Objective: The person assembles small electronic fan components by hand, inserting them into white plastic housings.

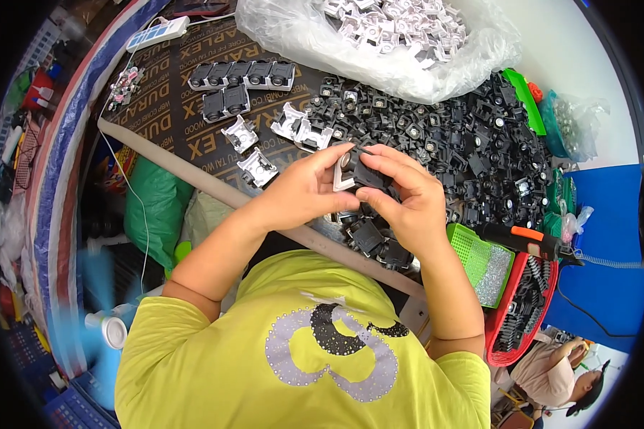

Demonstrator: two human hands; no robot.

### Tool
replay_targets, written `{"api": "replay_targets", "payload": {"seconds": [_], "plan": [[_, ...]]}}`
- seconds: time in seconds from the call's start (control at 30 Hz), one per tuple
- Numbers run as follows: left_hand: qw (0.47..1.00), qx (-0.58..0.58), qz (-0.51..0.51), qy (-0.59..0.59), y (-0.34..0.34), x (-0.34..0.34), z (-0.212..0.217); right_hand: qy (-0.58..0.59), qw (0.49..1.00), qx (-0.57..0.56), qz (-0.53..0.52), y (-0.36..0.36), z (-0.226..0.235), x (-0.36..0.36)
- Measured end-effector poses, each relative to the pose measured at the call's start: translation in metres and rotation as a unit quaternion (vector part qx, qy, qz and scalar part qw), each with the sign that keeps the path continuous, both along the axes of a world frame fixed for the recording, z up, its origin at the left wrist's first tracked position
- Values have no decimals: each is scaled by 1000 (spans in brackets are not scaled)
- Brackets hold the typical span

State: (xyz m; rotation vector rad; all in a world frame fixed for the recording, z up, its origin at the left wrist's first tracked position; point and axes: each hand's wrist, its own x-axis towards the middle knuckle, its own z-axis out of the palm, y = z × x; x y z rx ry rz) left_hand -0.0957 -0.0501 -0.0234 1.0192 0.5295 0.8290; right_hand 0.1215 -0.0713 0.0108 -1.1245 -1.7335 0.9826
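black part point(366, 176), white edge point(343, 184) leftward, long axis unclear, sits pinched between left hand point(302, 187) and right hand point(413, 196).

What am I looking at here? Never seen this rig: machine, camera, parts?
No machine: these are a person's own left hand and right hand, bare. The one picture comes from the left of two fisheye cameras on their head, looking down, so straight edges bend near the rim. On the table lie a heap of black parts, an open clear bag of white parts, and black-and-white blocks in rows. Between them, the hands hold a black piece with a white piece against it.
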Motion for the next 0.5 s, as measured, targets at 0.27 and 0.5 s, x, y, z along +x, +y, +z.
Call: {"api": "replay_targets", "payload": {"seconds": [0.27,0.5], "plan": [[999,-12,-29,-28,4,-8,-2,207,976,-59,-31,-7,0,-9],[999,-28,0,-35,-2,-6,-3,145,987,37,-65,-8,4,-10]]}}
